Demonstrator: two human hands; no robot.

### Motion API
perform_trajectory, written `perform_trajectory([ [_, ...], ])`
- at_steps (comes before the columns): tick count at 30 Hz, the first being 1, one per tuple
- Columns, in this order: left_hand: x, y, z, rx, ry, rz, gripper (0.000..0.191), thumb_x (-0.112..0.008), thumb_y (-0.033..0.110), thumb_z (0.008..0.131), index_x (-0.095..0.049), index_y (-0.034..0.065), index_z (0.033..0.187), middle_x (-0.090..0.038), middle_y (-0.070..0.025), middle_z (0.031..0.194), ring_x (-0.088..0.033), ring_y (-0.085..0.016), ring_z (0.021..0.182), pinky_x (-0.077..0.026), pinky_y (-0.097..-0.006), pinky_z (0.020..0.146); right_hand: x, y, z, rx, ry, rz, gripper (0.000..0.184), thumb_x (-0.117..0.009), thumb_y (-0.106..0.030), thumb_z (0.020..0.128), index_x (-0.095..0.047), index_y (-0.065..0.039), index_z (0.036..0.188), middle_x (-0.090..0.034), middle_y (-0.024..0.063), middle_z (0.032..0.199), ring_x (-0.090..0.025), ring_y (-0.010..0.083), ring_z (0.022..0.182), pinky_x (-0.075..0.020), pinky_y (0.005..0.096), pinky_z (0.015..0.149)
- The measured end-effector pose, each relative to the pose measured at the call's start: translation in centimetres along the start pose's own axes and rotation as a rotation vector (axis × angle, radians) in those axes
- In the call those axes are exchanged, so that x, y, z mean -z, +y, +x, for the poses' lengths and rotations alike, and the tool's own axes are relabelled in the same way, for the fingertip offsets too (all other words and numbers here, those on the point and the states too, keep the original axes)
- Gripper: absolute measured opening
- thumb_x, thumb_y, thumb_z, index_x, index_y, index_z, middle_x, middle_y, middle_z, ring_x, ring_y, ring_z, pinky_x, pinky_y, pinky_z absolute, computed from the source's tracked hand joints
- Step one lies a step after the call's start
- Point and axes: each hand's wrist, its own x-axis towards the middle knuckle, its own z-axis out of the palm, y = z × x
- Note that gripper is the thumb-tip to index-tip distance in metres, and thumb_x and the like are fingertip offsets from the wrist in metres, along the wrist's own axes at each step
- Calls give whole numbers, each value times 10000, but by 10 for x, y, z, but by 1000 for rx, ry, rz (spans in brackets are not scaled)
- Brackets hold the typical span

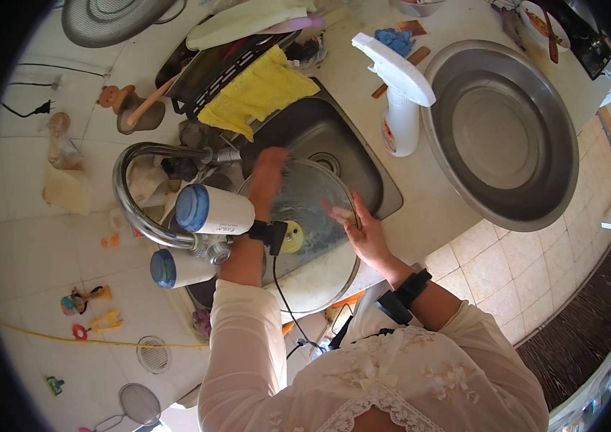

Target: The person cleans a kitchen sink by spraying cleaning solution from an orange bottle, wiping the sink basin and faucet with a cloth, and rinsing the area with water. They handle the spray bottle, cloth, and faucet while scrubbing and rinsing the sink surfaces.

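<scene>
A round glass pot lid [316, 186] with a metal rim and a pale yellow knob [293, 237] is tilted over the front edge of the stainless steel sink [338, 129]. My right hand [365, 232] grips its right rim, the thumb outside and blurred fingers visible through the glass. Near the lid's far left rim is my left hand [269, 173], motion-blurred and close to the tap's base; its fingers are indistinct. The chrome tap [122, 186] arches on the left, with a white and blue water filter [216, 209] beside my left wrist.
A large stainless steel basin [567, 140] rests on the right counter, beside a white spray bottle [403, 127]. A yellow cloth [262, 92] hangs from a black rack [230, 70] behind the sink. A cable [278, 286] runs from my left wrist strap.
</scene>
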Motion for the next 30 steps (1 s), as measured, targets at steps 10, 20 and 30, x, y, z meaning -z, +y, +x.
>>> perform_trajectory([
  [10, 6, 129, 9, -451, -327, -187, 369, -611, 16, 692, -645, 95, 1051, -629, -99, 1067, -569, -327, 1090, -480, -387, 939, 0, -1, 0, -192, 79, -434, 392, -492, -37, 917, -410, 7, 1297, -672, 183, 1115, -684, 273, 971, -510, 293, 787],
  [20, 42, 0, -46, 531, 1, 105, 365, -554, 18, 814, -611, 34, 1174, -609, -194, 1170, -545, -372, 1140, -425, -418, 1001, -16, -14, -8, 35, 199, 113, 278, -455, -13, 971, -434, 64, 1237, -647, 138, 1169, -617, 179, 1095, -435, 264, 960],
  [30, 93, 13, -192, 1027, -555, 403, 329, -590, 124, 796, -614, -12, 1094, -639, -218, 1115, -605, -402, 1039, -476, -447, 902, -9, -23, 1, -25, 143, 3, 274, -485, -70, 966, -487, 32, 1220, -687, 103, 1097, -601, 89, 912, -444, 210, 801],
])
